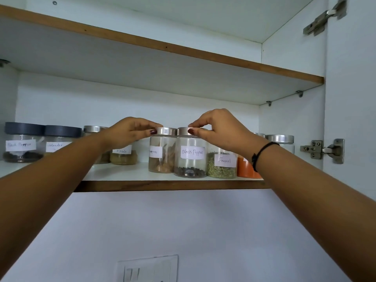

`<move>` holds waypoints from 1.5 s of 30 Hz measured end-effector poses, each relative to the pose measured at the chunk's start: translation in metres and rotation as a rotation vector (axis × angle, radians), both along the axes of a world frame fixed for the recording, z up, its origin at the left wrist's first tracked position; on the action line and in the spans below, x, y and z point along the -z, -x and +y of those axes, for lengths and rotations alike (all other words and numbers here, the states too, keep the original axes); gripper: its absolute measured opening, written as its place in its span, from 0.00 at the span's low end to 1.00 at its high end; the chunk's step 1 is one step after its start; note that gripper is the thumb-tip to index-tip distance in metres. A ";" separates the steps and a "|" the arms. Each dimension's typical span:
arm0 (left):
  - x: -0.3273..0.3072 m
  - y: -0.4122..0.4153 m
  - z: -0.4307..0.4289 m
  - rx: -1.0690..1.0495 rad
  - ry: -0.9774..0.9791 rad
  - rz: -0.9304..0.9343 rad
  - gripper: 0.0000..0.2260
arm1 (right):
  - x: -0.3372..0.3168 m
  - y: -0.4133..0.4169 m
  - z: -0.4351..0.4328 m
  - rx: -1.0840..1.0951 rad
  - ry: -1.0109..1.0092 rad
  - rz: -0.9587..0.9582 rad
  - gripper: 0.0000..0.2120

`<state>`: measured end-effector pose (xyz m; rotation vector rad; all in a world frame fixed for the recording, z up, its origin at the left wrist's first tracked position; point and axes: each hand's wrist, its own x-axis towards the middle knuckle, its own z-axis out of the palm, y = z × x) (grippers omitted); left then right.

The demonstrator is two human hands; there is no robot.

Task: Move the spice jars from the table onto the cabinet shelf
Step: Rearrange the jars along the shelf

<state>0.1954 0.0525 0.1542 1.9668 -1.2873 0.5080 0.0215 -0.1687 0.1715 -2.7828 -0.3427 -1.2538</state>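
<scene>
Two clear jars with silver lids stand side by side near the front of the white cabinet shelf (126,176). My left hand (130,132) grips the lid of the cinnamon jar (161,157), which holds brown sticks. My right hand (218,129) pinches the lid of the jar labelled Black Pepper (191,159), with dark peppercorns at its bottom. Both jars rest on the shelf and touch each other. The table is out of view.
To the right stand a Fennel jar (221,165), an orange-powder jar (245,168) and a silver-lidded jar (281,140). To the left are a Masala jar (123,156) and two dark-lidded jars (22,142). An upper shelf (183,51) hangs overhead; door hinges (323,148) sit at right.
</scene>
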 end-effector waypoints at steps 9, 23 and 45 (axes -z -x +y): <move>-0.002 0.005 -0.005 -0.072 0.067 -0.022 0.14 | -0.022 0.004 0.009 0.031 0.036 0.141 0.12; 0.008 0.016 -0.016 -0.236 0.179 -0.149 0.15 | -0.028 -0.016 0.019 0.180 0.148 0.172 0.11; -0.013 -0.011 -0.024 -0.329 0.098 -0.104 0.12 | -0.026 -0.066 0.017 0.351 0.166 0.155 0.12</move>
